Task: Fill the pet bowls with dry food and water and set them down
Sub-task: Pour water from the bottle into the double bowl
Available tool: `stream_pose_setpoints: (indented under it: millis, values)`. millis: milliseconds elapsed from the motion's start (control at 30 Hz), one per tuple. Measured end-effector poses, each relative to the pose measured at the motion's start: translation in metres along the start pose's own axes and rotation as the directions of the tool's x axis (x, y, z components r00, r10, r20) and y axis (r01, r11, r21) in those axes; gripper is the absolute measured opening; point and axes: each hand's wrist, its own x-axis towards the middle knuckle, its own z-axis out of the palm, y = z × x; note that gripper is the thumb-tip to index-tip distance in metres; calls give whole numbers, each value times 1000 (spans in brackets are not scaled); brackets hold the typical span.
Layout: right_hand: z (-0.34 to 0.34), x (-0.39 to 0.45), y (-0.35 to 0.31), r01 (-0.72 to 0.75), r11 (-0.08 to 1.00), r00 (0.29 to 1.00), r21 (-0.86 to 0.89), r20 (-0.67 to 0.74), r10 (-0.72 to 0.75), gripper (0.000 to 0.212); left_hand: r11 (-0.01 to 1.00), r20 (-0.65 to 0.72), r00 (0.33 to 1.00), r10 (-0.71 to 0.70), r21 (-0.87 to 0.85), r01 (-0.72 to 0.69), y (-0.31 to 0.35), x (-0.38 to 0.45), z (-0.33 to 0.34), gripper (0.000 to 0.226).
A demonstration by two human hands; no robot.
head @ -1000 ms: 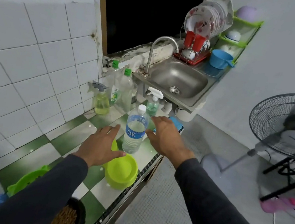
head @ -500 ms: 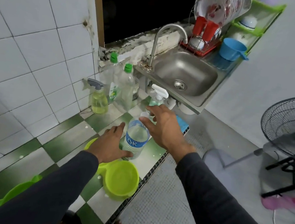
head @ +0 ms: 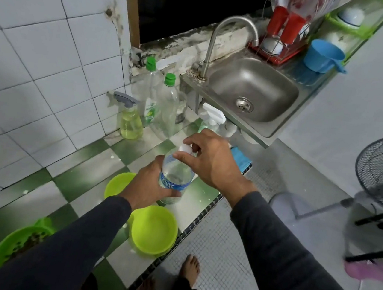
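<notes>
By the surface's near edge sits an empty green bowl [head: 152,231], a kibble-filled bowl [head: 19,243] toward its near-left corner. Just beyond, your left hand [head: 149,184] grips the water bottle [head: 175,179] while your right hand [head: 210,160] pinches its cap [head: 186,149]. You're likely opening it; next, twist it off and pour into the empty bowl.

- Clear water bottle [head: 174,181], blue label, white cap [head: 186,149], upright, gripped above the counter
- Lime double bowl [head: 151,229], empty, near counter edge
- Green bowl [head: 20,242] holding kibble, near left
</notes>
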Motion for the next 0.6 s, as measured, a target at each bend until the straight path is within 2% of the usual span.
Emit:
stream_pose_setpoints:
  millis: [300, 600]
  values:
    - [1, 7, 0, 75, 997, 997, -24, 3, -75, 25, 998, -5, 1000, -7, -58, 6, -7, 7, 4, 88]
    - [-2, 7, 0, 191, 980, 978, -54, 101, -185, 22, 999, 0, 1000, 1, -45, -1, -10, 9, 4, 84]
